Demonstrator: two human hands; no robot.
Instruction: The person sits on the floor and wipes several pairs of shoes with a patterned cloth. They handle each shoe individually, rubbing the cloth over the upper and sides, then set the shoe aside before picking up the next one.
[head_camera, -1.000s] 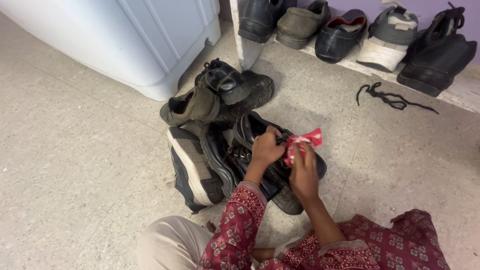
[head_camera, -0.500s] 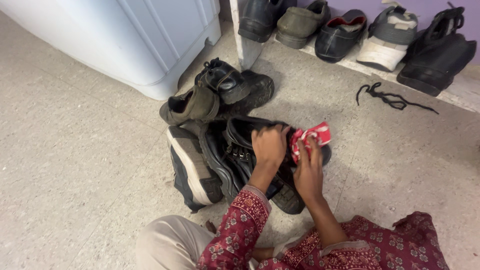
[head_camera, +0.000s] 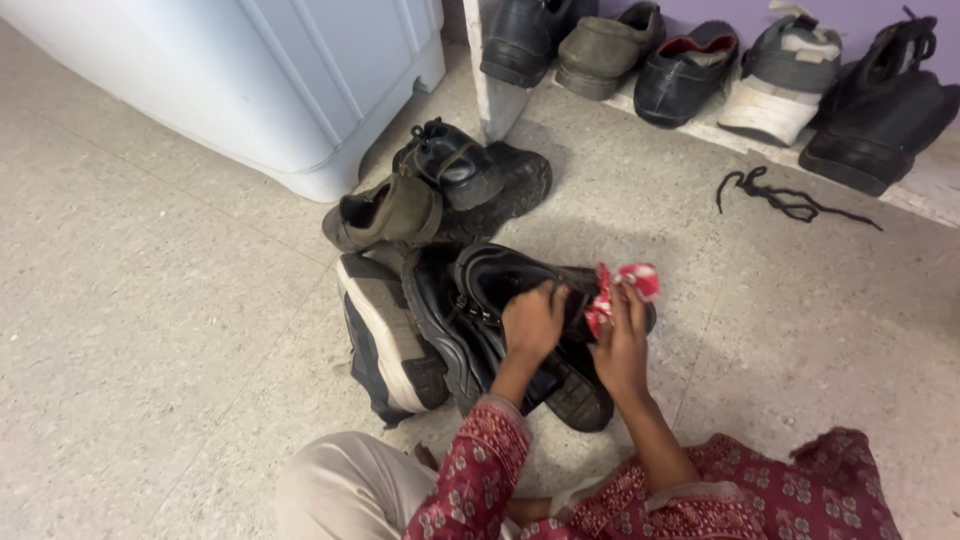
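A black shoe (head_camera: 520, 285) is held near the middle of the frame, on top of a small pile of shoes on the speckled floor (head_camera: 150, 330). The left hand (head_camera: 533, 320) is laid on the shoe's upper edge, with the fingers curled over it and pressed close together. A red and white cloth (head_camera: 620, 290) is pinched between the thumb and fingers of the right hand (head_camera: 622, 345) and is pushed against the shoe's side.

The shoe looks thick and stiff, with a heavy sole, so it can likely be held firmly by the rim of its opening without bending. The leather looks smooth and may be a bit slippery. The cloth looks soft and light, and it is best kept bunched in the fingers.

More shoes are piled in the upper middle of the frame, beside a white appliance (head_camera: 300, 80) at the upper left. A row of shoes is kept on a low ledge (head_camera: 930, 190) at the upper right, and a loose black lace (head_camera: 780, 200) is left on the floor below it.

Compared with half a second ago, the cloth is bunched smaller and is set a little lower, and the left hand is moved lower on the shoe.
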